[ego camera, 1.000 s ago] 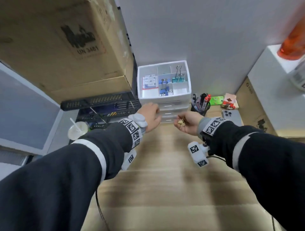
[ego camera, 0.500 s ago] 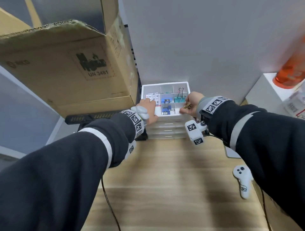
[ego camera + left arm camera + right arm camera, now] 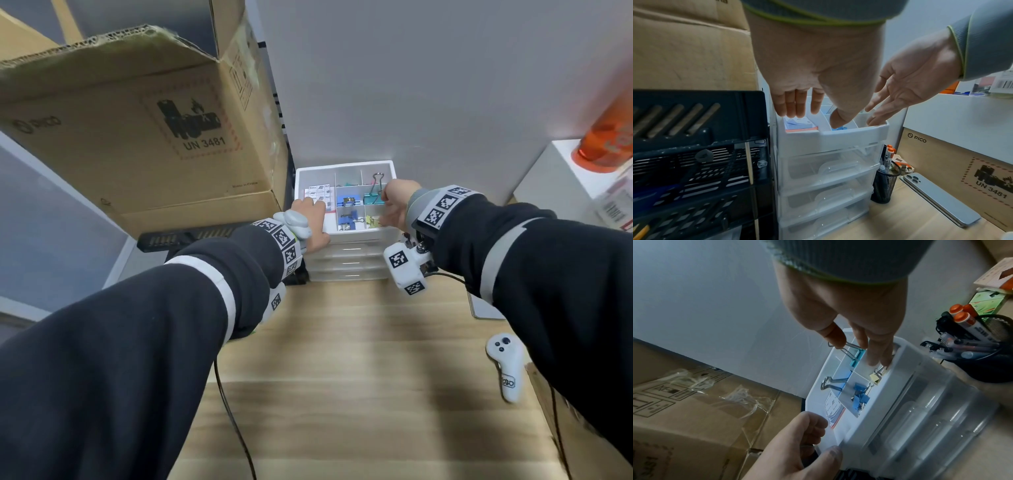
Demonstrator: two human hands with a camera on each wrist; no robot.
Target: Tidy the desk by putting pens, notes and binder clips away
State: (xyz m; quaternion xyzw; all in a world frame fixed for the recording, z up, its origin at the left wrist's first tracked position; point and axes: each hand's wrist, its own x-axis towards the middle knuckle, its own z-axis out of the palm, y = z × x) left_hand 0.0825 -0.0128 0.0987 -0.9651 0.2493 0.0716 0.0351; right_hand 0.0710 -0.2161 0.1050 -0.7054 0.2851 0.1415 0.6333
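We had the left hand [image 3: 310,222] gripping the organizer tray [image 3: 363,234] corner; right hand [image 3: 397,205] fingers straight, relaxed, holding nothing (yellow binder clip [image 3: 875,378] lay just below its fingertips, front-right compartment).

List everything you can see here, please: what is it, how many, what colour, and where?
Drawer organizer: one, white, against the wall.
Binder clips: teal, blue, small blue, yellow, in top tray compartments.
Notes: one stack, white, left compartment.
Pen cup: one, black mesh, right of organizer.
Phone: one, silver, on desk.
Controller: one, white, on desk.
Cardboard box: brown, left.
Bottle: orange, on the right.
Left hand: holds the tray's edge.
Right hand: over the yellow clip.
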